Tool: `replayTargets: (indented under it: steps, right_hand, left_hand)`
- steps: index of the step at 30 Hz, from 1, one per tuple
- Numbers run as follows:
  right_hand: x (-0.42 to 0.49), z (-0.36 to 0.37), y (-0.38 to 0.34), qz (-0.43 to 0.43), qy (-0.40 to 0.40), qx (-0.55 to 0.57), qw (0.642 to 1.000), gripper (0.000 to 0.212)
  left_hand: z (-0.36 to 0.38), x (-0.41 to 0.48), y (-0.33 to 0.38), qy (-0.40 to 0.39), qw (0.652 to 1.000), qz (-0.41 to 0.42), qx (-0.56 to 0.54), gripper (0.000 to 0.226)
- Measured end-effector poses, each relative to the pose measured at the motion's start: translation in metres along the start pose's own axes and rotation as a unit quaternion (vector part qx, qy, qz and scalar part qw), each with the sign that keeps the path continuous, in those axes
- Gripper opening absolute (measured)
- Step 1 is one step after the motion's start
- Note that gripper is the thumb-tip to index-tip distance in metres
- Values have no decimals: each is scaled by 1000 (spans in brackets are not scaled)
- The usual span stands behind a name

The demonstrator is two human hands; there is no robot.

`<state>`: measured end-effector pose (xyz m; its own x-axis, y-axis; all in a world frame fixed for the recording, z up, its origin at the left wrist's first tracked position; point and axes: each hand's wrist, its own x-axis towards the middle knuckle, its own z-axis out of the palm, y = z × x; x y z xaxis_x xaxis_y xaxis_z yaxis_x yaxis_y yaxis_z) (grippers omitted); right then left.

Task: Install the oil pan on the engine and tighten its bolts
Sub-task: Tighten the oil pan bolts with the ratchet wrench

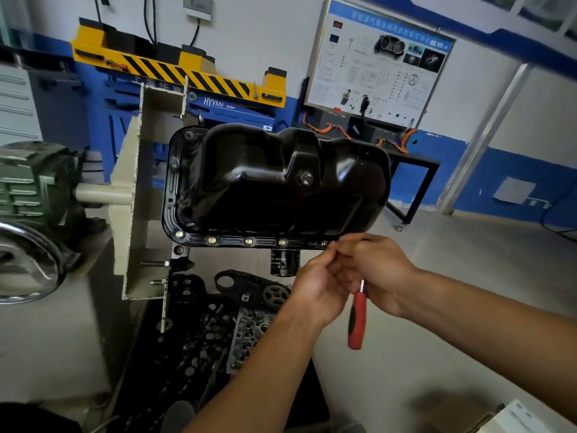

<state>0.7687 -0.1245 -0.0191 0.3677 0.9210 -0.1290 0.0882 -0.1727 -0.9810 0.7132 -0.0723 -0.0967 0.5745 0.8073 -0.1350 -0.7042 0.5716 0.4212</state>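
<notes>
We see the black oil pan (pixel 278 182) seated on the engine, which hangs inverted on a cream-coloured stand bracket (pixel 137 195). The pan's flange faces us along its near edge, where a row of brass-coloured bolts (pixel 248 241) sits in the flange holes. A drain plug (pixel 305 179) projects from the middle of the pan's wall. Below the flange hangs a black oil filter (pixel 283 263).

Both hands meet at the right end of the near flange. The left hand (pixel 315 284) is cupped, its fingertips pinched together just below the flange beside the last bolt; we cannot tell whether it grips anything. The right hand (pixel 379 270) is curled around the upper end of a red-handled driver (pixel 357 320), whose handle hangs downward between the two wrists, and its fingertips touch the flange edge.

Under the engine lies a dark heap of engine parts (pixel 218 332), including a black cover with a pulley (pixel 274 294). A training display board (pixel 379 62) stands against the far wall.
</notes>
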Motion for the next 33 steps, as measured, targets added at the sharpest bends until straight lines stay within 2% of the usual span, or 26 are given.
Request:
replayTargets:
  steps: [2,3,4,5,6,7,9,10,11,12,14,15,16,17,20,22,23,24,26,27,28,29,30,31,32,33]
  right_hand:
    - [3,-11,-5,-82,-27,-182,979,8]
    - [7,-20,-9,-152,-47,-342,926,11]
    - [11,-31,-13,-227,-60,-521,821,15]
    - [16,-40,-15,-303,-55,-673,672,16]
    - [19,-46,-17,-378,-45,-762,524,14]
    - [21,-49,-19,-424,-47,-799,424,11]
    - [22,-50,-21,-437,-62,-824,354,12]
    - [22,-50,-20,-421,-74,-831,356,11]
    - [21,-49,-19,-407,-77,-820,395,10]
    - [18,-45,-19,-382,-70,-783,485,10]
    - [15,-31,-19,-234,-66,-563,790,13]
    - [15,-22,-17,-138,-60,-390,908,13]
    - [13,-12,-16,-56,-51,-225,971,11]
    - [11,-5,-16,-3,-39,-110,993,12]
    - [10,1,-19,16,-40,-66,997,14]
    - [11,-7,-24,-80,-58,-242,965,9]
    - [12,-14,-27,-164,-70,-395,901,11]
    - [13,-21,-29,-245,-81,-557,789,17]
    - [16,-30,-32,-373,-78,-782,493,24]
    - [15,-31,-35,-426,-83,-821,371,23]
    - [17,-31,-37,-450,-92,-835,302,23]
    - [18,-31,-38,-453,-98,-841,278,23]
    - [21,-31,-37,-445,-101,-840,295,22]
    - [20,-29,-35,-431,-97,-822,359,20]
    - [18,-26,-34,-378,-96,-782,486,16]
    - [17,-21,-33,-302,-100,-689,651,12]
  left_hand:
    - [0,1,0,23,1000,5,-6,25]
    - [0,4,-1,34,999,8,-8,21]
    - [1,6,-2,43,999,10,-9,18]
    - [3,7,-3,52,999,10,-9,17]
    - [4,8,-5,60,998,9,-11,16]
    - [5,9,-8,66,998,6,-16,15]
    - [5,10,-10,72,997,5,-23,15]
    - [4,11,-11,71,997,7,-23,16]
    - [3,11,-11,64,998,10,-22,17]
    - [3,12,-11,55,998,14,-25,18]
    - [4,11,-7,33,998,23,-43,23]
    - [5,11,-4,21,998,25,-50,28]
    - [6,11,-2,10,998,25,-53,36]
    - [6,10,0,3,998,27,-55,46]
    - [7,10,2,5,998,34,-59,53]
    - [7,9,2,22,997,41,-64,36]
    - [7,9,2,30,996,44,-66,28]
    - [8,9,2,38,996,46,-64,23]
    - [10,11,0,62,995,45,-57,18]
    - [11,12,-2,73,995,44,-55,17]
    - [12,12,-3,81,994,42,-53,17]
    - [13,13,-3,83,994,41,-51,19]
    - [12,13,-3,80,995,39,-50,20]
    - [11,13,-2,72,995,36,-51,21]
    - [10,13,-1,59,996,33,-53,22]
    - [9,11,1,44,997,30,-59,24]
